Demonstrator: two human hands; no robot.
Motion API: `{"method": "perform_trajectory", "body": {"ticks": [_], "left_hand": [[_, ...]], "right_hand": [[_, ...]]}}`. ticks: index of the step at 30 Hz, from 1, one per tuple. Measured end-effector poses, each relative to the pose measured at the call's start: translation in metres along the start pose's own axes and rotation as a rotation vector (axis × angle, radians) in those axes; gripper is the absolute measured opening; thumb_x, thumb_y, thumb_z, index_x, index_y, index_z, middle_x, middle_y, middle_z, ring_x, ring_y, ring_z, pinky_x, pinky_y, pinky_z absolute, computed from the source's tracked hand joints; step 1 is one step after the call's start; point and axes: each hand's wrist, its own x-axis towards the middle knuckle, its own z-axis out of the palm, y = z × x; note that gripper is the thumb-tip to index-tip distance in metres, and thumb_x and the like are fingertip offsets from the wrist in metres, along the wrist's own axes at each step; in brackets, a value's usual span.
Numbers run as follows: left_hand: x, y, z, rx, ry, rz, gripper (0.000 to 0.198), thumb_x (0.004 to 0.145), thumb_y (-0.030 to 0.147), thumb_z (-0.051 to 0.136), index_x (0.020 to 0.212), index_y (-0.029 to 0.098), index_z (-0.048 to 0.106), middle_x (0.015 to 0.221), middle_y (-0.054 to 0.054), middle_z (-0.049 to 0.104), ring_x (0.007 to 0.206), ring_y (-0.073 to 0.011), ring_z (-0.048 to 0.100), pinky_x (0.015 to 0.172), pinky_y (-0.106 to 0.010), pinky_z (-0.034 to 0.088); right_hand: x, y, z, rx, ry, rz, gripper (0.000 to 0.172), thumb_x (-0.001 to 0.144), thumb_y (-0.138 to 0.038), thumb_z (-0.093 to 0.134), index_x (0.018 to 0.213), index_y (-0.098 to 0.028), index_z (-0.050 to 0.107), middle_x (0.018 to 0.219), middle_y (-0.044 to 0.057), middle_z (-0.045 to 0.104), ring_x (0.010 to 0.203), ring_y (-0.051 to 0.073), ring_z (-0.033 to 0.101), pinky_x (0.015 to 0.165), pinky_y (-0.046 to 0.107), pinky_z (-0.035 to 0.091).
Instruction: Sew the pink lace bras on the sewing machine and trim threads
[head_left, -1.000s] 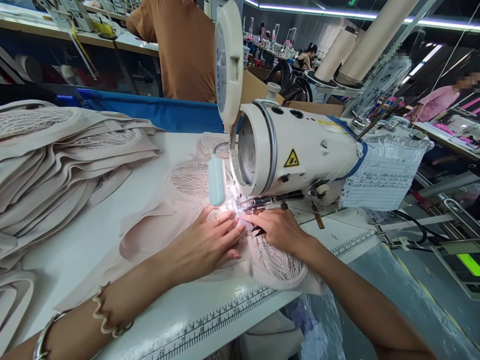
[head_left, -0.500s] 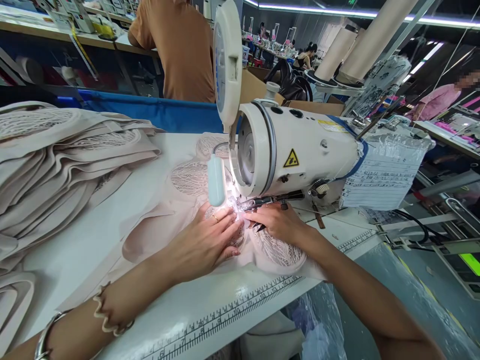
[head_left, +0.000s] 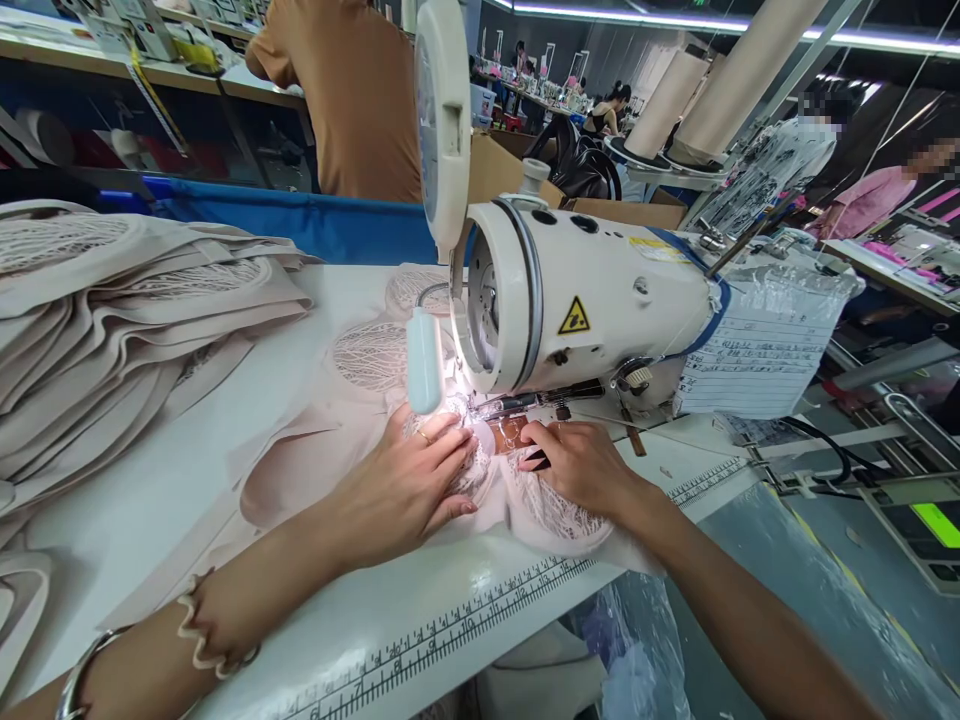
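Observation:
My left hand (head_left: pixel 416 470) lies flat, fingers stretched out, on a pale pink bra piece with lace cups (head_left: pixel 367 355), just left of the needle area of a white sewing machine (head_left: pixel 607 285). On the other side, my right hand (head_left: pixel 581 465) is closed, fingers curled, over the near lace cup (head_left: pixel 562 515). A small black pointed tool (head_left: pixel 538 460) juts from under its fingers; most of it is hidden. A lit pale blue lamp (head_left: pixel 425 360) hangs over the sewing spot. The needle itself cannot be made out.
A thick stack of similar pale pieces (head_left: pixel 127 350) lies at left. A printed ruler (head_left: pixel 450 635) runs along the table's front edge. A handwritten sheet (head_left: pixel 757 350) hangs at the machine's right end. Thread cones (head_left: pixel 742 90) stand behind, and a person in a brown shirt (head_left: pixel 360 100) sits ahead.
My right hand has drawn back to the right, away from the needle area, uncovering a brown plate beside it. My left hand has stayed nearly in place on the fabric. The view has shifted slightly.

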Motion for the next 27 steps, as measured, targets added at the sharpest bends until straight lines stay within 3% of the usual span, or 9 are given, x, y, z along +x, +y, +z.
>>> {"method": "perform_trajectory", "body": {"ticks": [1, 3, 7, 11, 15, 18, 27], "left_hand": [[0.000, 0.001, 0.000, -0.005, 0.002, -0.005, 0.052, 0.106, 0.049, 0.031, 0.133, 0.012, 0.056, 0.125, -0.018, 0.066, 0.122, -0.0365, 0.056, 0.100, -0.054, 0.032], [0.000, 0.002, 0.000, -0.009, 0.001, -0.007, 0.051, 0.106, 0.048, 0.031, 0.134, 0.013, 0.055, 0.120, -0.016, 0.067, 0.114, -0.0347, 0.060, 0.098, -0.054, 0.033], [0.000, 0.003, 0.001, 0.014, 0.014, 0.010, 0.046, 0.107, 0.043, 0.032, 0.126, 0.014, 0.061, 0.125, -0.016, 0.066, 0.118, -0.0360, 0.057, 0.098, -0.055, 0.033], [0.000, 0.004, 0.002, 0.018, 0.011, 0.034, 0.049, 0.107, 0.045, 0.028, 0.121, 0.014, 0.063, 0.130, -0.016, 0.066, 0.129, -0.0362, 0.051, 0.102, -0.056, 0.031], [-0.001, 0.003, 0.002, 0.028, 0.022, 0.020, 0.053, 0.108, 0.048, 0.025, 0.132, 0.012, 0.055, 0.131, -0.018, 0.065, 0.129, -0.0363, 0.053, 0.105, -0.061, 0.025], [0.000, 0.001, 0.001, 0.044, 0.024, 0.010, 0.050, 0.108, 0.046, 0.026, 0.129, 0.013, 0.058, 0.132, -0.018, 0.065, 0.128, -0.0374, 0.054, 0.105, -0.064, 0.024], [0.003, -0.006, 0.002, 0.071, 0.025, -0.055, 0.047, 0.107, 0.044, 0.029, 0.128, 0.015, 0.059, 0.135, -0.017, 0.063, 0.127, -0.0395, 0.054, 0.109, -0.067, 0.020]], "right_hand": [[-0.003, -0.001, 0.000, -0.016, 0.002, -0.028, 0.022, 0.094, -0.020, 0.057, 0.113, -0.018, 0.067, 0.067, 0.001, 0.068, 0.058, 0.016, 0.054, 0.057, 0.029, 0.028], [-0.006, -0.002, 0.000, -0.020, 0.030, -0.130, 0.040, 0.091, -0.004, 0.046, 0.120, -0.020, 0.067, 0.064, -0.001, 0.065, 0.057, 0.015, 0.051, 0.056, 0.029, 0.026], [-0.006, 0.000, 0.002, 0.027, 0.106, -0.289, 0.052, 0.092, 0.001, 0.040, 0.126, -0.027, 0.069, 0.062, -0.003, 0.061, 0.059, 0.013, 0.048, 0.056, 0.028, 0.027], [-0.003, 0.002, 0.002, 0.014, 0.093, -0.285, 0.050, 0.092, -0.002, 0.044, 0.125, -0.028, 0.071, 0.062, -0.002, 0.060, 0.059, 0.013, 0.047, 0.057, 0.028, 0.027], [0.004, 0.002, 0.001, 0.029, 0.113, -0.287, 0.046, 0.093, -0.003, 0.043, 0.118, -0.027, 0.074, 0.062, -0.001, 0.060, 0.059, 0.014, 0.046, 0.056, 0.029, 0.025], [0.009, 0.002, 0.000, 0.046, 0.088, -0.280, 0.046, 0.092, -0.004, 0.043, 0.116, -0.026, 0.075, 0.062, 0.000, 0.062, 0.060, 0.015, 0.047, 0.055, 0.029, 0.024], [0.023, 0.004, 0.002, 0.102, -0.023, -0.137, 0.049, 0.087, -0.004, 0.049, 0.119, -0.032, 0.074, 0.074, -0.002, 0.072, 0.070, 0.015, 0.057, 0.057, 0.027, 0.028]]}}
